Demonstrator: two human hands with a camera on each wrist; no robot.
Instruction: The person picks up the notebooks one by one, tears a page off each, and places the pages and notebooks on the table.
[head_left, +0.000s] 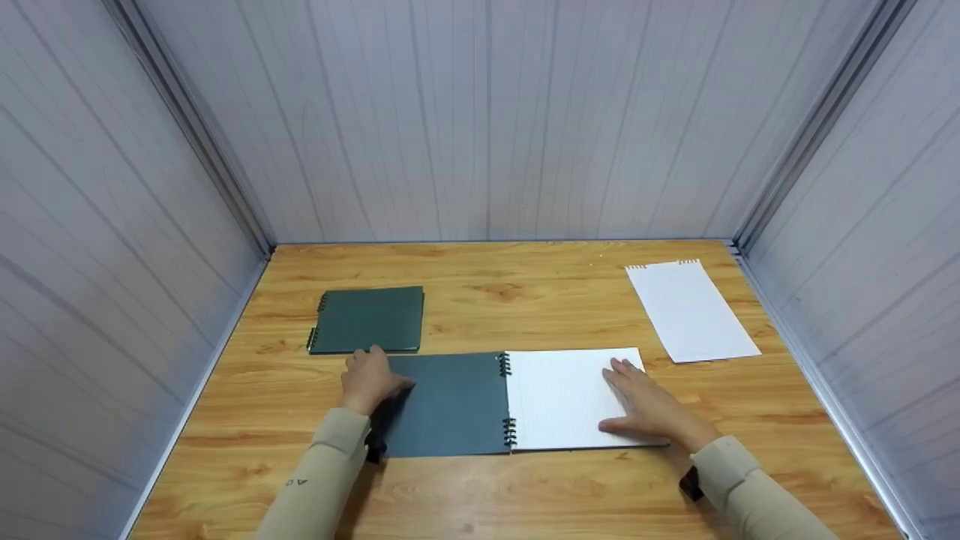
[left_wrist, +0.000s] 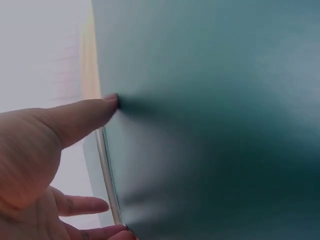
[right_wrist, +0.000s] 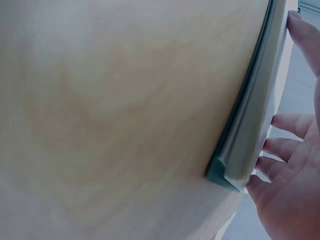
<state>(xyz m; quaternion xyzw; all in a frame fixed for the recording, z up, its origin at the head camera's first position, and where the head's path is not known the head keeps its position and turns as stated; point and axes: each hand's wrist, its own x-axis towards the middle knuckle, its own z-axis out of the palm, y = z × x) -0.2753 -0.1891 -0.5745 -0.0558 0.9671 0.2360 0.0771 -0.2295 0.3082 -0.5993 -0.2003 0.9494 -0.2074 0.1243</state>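
Observation:
A spiral-bound notebook lies spread on the table, its dark green cover (head_left: 450, 405) at left and its white page (head_left: 562, 397) at right. My left hand (head_left: 369, 381) is at the cover's left edge. In the left wrist view its thumb (left_wrist: 92, 115) touches the cover's face, with the other fingers reaching to the edge. My right hand (head_left: 645, 401) rests with spread fingers on the right part of the page. From the right wrist, the notebook's page stack (right_wrist: 250, 120) shows edge-on, with the right fingertips (right_wrist: 277, 147) along it.
A second, closed green spiral notebook (head_left: 367, 319) lies behind the left hand. One loose white sheet (head_left: 694, 311) with torn binding holes lies at the back right. Pale panel walls (head_left: 487, 120) stand at the back and both sides of the wooden table (head_left: 510, 495).

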